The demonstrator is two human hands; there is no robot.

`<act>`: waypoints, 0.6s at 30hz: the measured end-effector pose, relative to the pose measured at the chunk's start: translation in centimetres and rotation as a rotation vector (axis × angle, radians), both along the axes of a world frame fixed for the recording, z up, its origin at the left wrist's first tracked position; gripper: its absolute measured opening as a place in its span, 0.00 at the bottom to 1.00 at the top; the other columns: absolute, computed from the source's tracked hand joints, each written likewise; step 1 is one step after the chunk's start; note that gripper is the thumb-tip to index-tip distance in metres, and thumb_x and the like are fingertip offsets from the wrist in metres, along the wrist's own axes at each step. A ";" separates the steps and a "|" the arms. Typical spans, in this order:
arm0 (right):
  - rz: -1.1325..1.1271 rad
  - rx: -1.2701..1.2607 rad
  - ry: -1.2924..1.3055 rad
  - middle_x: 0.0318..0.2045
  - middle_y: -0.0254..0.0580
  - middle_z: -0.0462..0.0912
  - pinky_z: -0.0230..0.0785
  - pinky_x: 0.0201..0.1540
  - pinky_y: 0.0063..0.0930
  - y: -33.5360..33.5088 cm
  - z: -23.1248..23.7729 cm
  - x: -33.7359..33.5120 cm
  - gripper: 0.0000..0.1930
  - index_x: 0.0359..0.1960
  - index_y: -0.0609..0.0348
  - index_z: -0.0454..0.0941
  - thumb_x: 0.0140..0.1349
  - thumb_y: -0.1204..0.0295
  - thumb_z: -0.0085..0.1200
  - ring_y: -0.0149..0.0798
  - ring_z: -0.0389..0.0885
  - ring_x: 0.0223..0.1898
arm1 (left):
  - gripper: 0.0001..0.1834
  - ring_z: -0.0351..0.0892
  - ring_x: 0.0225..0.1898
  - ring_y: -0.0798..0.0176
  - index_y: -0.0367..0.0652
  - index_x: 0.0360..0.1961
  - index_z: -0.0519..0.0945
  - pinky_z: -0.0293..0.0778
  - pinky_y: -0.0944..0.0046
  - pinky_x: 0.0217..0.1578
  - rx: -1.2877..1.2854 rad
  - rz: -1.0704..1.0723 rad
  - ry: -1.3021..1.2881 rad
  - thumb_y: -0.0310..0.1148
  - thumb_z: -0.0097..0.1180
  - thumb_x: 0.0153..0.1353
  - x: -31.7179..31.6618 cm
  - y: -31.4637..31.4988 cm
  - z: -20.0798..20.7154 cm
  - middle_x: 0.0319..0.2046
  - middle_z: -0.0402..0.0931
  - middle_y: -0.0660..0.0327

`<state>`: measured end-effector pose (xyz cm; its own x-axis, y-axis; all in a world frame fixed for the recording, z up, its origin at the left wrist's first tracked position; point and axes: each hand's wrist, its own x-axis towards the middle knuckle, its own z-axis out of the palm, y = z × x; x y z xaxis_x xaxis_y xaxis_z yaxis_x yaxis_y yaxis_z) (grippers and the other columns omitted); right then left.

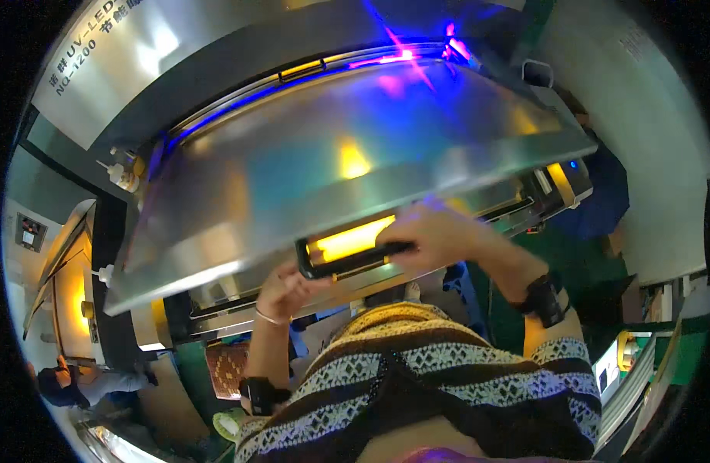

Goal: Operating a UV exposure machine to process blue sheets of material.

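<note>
A broad metal lid (278,177) of a large machine is tilted up in front of me, with its near edge above the machine's front. At that edge is a black rectangular frame (318,270) with glaring yellow inside; it looks like a handle. My right hand (440,235) is closed round the right end of this frame. Lower and to the left, my left hand (285,293) has bent fingers against the frame's lower left corner. Its fingertips are partly hidden. Black bands are on both my wrists.
Violet light glows along the lid's far edge (405,55). White squeeze bottles (123,176) stand left of the lid. Another person (85,386) is at the far left, beside a yellow-lit panel (73,297). A patterned brown thing (227,369) lies low on the left.
</note>
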<state>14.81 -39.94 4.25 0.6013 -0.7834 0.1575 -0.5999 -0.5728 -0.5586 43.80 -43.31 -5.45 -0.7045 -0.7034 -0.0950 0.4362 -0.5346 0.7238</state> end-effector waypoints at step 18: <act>-0.213 -0.997 -0.585 0.29 0.37 0.70 0.60 0.31 0.19 -11.8 13.2 -5.0 0.11 0.40 0.59 0.70 0.59 0.68 0.50 0.28 0.67 0.28 | 0.14 0.74 0.36 0.61 0.47 0.41 0.76 0.71 0.58 0.35 -0.239 0.120 -1.616 0.39 0.47 0.56 10.6 -17.4 -22.7 0.36 0.76 0.60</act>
